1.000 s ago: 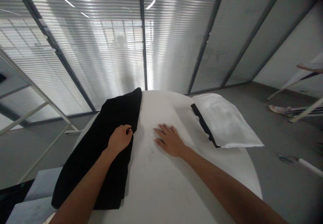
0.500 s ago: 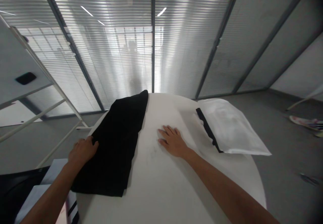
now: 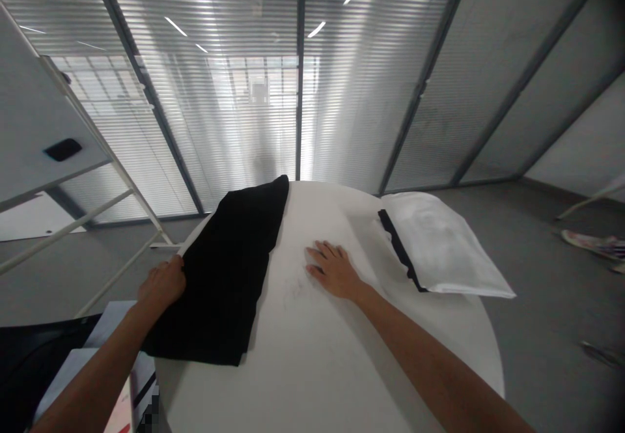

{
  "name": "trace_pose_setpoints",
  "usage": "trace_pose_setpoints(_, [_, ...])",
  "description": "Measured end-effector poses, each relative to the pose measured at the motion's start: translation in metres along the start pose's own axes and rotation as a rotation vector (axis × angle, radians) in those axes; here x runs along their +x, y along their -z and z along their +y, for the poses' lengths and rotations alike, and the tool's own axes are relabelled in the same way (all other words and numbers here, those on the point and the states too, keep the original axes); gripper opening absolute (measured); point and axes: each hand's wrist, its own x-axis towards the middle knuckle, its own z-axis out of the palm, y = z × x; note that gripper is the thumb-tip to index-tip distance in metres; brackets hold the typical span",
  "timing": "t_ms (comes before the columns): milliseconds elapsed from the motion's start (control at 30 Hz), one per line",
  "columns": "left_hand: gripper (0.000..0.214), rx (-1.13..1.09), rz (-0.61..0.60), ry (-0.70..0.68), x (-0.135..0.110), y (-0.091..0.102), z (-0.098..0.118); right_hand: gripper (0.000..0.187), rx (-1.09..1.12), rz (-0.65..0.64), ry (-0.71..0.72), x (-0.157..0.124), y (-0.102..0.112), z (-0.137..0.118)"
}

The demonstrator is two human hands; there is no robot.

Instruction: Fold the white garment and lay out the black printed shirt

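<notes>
A folded black garment (image 3: 229, 277) lies along the left side of a round white table (image 3: 312, 361). My left hand (image 3: 163, 283) is closed on the garment's left edge, at the rim of the table. My right hand (image 3: 333, 268) lies flat on the bare tabletop with its fingers stretched out, a little to the right of the garment and holding nothing. A folded white garment with a black edge (image 3: 442, 247) rests on the table's right side, apart from both hands.
Glass walls with blinds (image 3: 273, 94) rise behind the table. A white slanted frame (image 3: 73, 179) stands at the left. Light and dark cloth (image 3: 58, 368) lies low at the left. A shoe (image 3: 588, 243) shows on the grey floor at the far right.
My left hand left the garment's right edge, crossed to its left edge and gripped it there. The garment now lies further onto the table. My right hand has stayed flat.
</notes>
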Motion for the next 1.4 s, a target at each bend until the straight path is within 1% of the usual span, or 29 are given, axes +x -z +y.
trace_pose_setpoints(100, [0.040,0.017,0.050,0.006,-0.005,0.011,0.010,0.055,-0.006,0.002,0.003,0.000,0.000,0.000])
trace_pose_setpoints(200, [0.038,-0.102,0.095,-0.050,-0.011,0.026,0.025,0.055,-0.008,-0.001,0.001,0.000,0.000,0.000])
trace_pose_setpoints(267, [0.035,-0.213,0.114,-0.119,-0.015,0.035,0.039,0.056,0.000,-0.008,-0.003,0.000,0.000,0.000])
trace_pose_setpoints(367, [0.029,-0.371,0.151,-0.249,-0.023,0.048,0.068,0.056,0.014,-0.016,-0.012,0.001,-0.001,0.000])
trace_pose_setpoints(433, [0.025,-0.470,0.174,-0.341,-0.030,0.055,0.093,0.056,0.020,-0.011,-0.012,0.000,-0.001,0.000])
trace_pose_setpoints(500, [0.022,-0.573,0.172,-0.382,-0.038,0.061,0.122,0.056,0.022,-0.004,-0.007,0.000,-0.001,0.000])
trace_pose_setpoints(633, [0.022,-0.755,0.114,-0.522,-0.053,0.063,0.178,0.054,0.034,0.000,-0.005,0.001,0.001,0.000])
trace_pose_setpoints(700, [0.023,-0.810,0.010,-0.658,-0.059,0.060,0.196,0.053,0.054,0.002,-0.012,0.001,0.002,0.000])
trace_pose_setpoints(733, [0.024,-0.818,-0.042,-0.708,-0.062,0.058,0.201,0.051,0.070,0.007,-0.015,0.001,0.003,0.000])
trace_pose_setpoints(767, [0.027,-0.801,-0.073,-0.733,-0.065,0.056,0.203,0.048,0.090,0.017,-0.017,0.001,0.004,0.000])
trace_pose_setpoints(800, [0.030,-0.752,-0.073,-0.716,-0.067,0.054,0.202,0.045,0.114,0.030,-0.014,0.001,0.005,0.000])
trace_pose_setpoints(833, [0.035,-0.670,-0.053,-0.654,-0.069,0.052,0.198,0.042,0.138,0.050,-0.009,0.000,0.006,0.000])
trace_pose_setpoints(900, [0.048,-0.448,-0.029,-0.450,-0.072,0.047,0.185,0.038,0.182,0.088,0.003,-0.001,0.009,0.000])
trace_pose_setpoints(933, [0.055,-0.340,-0.057,-0.357,-0.074,0.043,0.178,0.037,0.198,0.101,0.007,-0.002,0.010,-0.001])
trace_pose_setpoints(967, [0.057,-0.256,-0.104,-0.306,-0.075,0.040,0.172,0.037,0.211,0.110,0.014,-0.002,0.012,-0.002])
trace_pose_setpoints(1000, [0.056,-0.194,-0.147,-0.294,-0.076,0.035,0.167,0.037,0.222,0.115,0.024,-0.003,0.013,-0.003])
trace_pose_setpoints(1033, [0.051,-0.151,-0.172,-0.307,-0.077,0.031,0.164,0.037,0.234,0.121,0.039,-0.003,0.015,-0.005])
trace_pose_setpoints(1067, [0.043,-0.121,-0.172,-0.336,-0.079,0.027,0.162,0.036,0.248,0.123,0.057,-0.004,0.016,-0.007])
trace_pose_setpoints(1167, [0.022,-0.100,-0.122,-0.422,-0.082,0.020,0.165,0.036,0.335,0.122,0.076,-0.006,0.020,-0.017])
trace_pose_setpoints(1233, [0.015,-0.158,-0.116,-0.480,-0.083,0.020,0.170,0.037,0.414,0.100,0.071,-0.009,0.021,-0.026])
trace_pose_setpoints(1333, [0.014,-0.314,-0.096,-0.561,-0.083,0.024,0.178,0.047,0.470,0.066,0.067,-0.012,0.022,-0.038])
trace_pose_setpoints(1400, [0.013,-0.433,-0.075,-0.625,-0.084,0.028,0.184,0.049,0.490,0.051,0.058,-0.013,0.022,-0.041])
